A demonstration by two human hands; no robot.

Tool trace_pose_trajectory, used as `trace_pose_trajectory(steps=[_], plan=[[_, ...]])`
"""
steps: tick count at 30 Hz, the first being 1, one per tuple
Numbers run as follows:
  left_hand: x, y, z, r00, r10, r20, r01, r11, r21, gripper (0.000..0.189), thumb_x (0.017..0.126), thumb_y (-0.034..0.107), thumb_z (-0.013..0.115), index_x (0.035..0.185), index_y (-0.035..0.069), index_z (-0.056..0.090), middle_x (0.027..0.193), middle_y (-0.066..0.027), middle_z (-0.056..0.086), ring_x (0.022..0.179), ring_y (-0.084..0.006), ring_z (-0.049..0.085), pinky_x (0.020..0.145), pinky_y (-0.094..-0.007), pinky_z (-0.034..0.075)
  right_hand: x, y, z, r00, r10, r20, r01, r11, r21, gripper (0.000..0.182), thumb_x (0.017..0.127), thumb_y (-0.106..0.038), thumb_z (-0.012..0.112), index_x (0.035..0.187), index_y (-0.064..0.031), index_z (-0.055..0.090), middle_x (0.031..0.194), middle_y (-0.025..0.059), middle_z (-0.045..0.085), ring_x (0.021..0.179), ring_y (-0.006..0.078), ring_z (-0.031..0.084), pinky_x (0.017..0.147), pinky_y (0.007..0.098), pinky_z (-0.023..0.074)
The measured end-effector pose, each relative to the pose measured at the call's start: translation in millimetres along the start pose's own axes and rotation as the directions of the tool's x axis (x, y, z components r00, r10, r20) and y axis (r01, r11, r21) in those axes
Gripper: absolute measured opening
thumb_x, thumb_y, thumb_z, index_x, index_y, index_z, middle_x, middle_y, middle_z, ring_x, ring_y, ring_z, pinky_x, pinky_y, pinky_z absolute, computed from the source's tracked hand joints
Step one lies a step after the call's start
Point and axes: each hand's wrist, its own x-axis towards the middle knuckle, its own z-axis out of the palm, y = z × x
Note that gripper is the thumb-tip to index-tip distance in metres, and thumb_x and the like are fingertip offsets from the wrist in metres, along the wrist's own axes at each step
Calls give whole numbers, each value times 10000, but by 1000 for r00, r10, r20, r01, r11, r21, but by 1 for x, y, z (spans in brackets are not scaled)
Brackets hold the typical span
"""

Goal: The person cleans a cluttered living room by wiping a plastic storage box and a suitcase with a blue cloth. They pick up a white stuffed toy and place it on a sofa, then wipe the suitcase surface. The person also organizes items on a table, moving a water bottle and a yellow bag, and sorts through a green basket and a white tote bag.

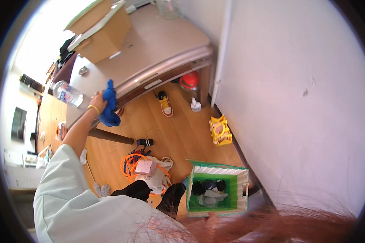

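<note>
My left hand (98,101) reaches out over the table edge and grips a bunched blue cloth (110,104), which hangs past the edge. Close beside that hand, a clear plastic bottle (68,93) with a label lies on its side on the table. My right hand (212,219) holds the near rim of a white and green storage box (242,188); strands of hair blur most of this hand. Inside the box's green interior lie dark bundled items (210,184) and a grey item (212,196), perhaps clothing.
Cardboard boxes (109,38) stand on the table (167,36). On the wooden floor are a sneaker (165,104), a yellow openwork basket (220,130), a red-lidded container (189,85), and a pale bag (149,182) with a pink box (146,167). A wall (279,91) rises at right.
</note>
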Motion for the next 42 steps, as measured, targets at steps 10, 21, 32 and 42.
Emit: trace_pose_trajectory(steps=[10,21,32,42], plan=[[-12,8,-6,1000,3,-13,-4,995,-98,572,734,145,606,1248,120,355,1139,-163,451,1086,-363,443,900,-403,414,-145,-162,16,797,-452,400,583,750,-313,226,630,-38,565,833,58,587,783,75,606,673,175,559,613,287,458],[0,6,15,996,-13,-86,5,996,-90,357,854,122,376,1210,106,395,1123,-99,479,1074,-296,473,804,-450,453,-188,-264,26,616,-532,581,782,498,-373,277,658,-26,545,922,52,574,871,83,614,761,185,564,703,300,440],[-10,5,10,991,30,-127,-41,995,-86,361,834,98,398,1195,96,397,1113,-106,479,1070,-302,471,798,-441,457,-149,-249,-114,778,-529,340,624,591,-511,164,636,6,512,777,39,589,700,12,568,608,125,505,590,261,408],[-5,4,14,990,17,-143,-29,996,-82,364,846,112,392,1209,88,395,1117,-115,476,1076,-313,468,810,-431,457,-131,-248,-149,786,-539,303,593,518,-617,213,629,10,479,795,76,595,688,17,572,586,118,498,555,257,404]])
